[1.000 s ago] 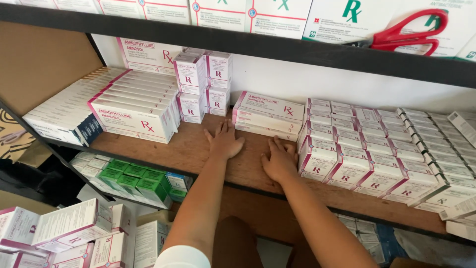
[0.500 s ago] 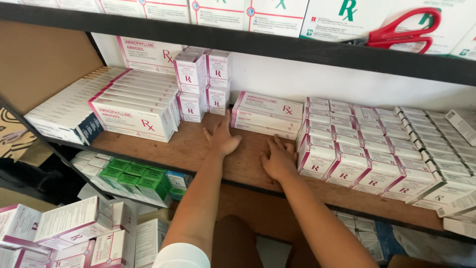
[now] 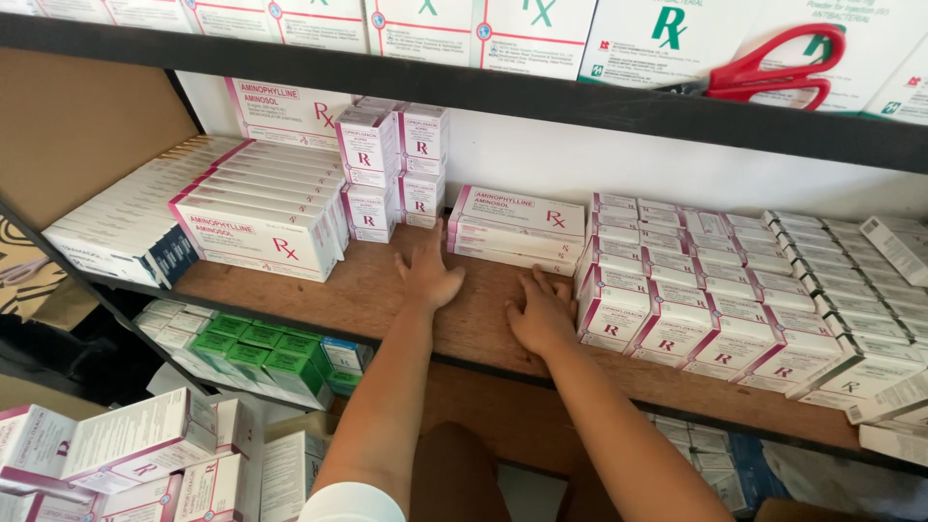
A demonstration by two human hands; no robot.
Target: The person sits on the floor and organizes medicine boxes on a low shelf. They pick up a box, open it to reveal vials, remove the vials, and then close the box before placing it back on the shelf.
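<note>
Both my hands lie flat on the wooden shelf [image 3: 387,290]. My left hand [image 3: 429,275] has its fingers spread and its fingertips touch the left end of a short stack of flat white-and-pink medicine boxes [image 3: 517,227]. My right hand [image 3: 541,312] rests palm down in front of that stack, its side against a block of small white-and-pink boxes [image 3: 677,309] standing in rows to the right. Neither hand holds anything.
Long flat boxes [image 3: 261,208] fill the shelf's left side, with small stacked boxes [image 3: 391,164] behind. Red scissors [image 3: 773,72] lie on the upper shelf edge. Green boxes [image 3: 256,348] sit on the lower shelf, more white boxes [image 3: 145,454] at bottom left.
My left hand has slid up to the stack's left end. My right hand has shifted slightly right against the small boxes.
</note>
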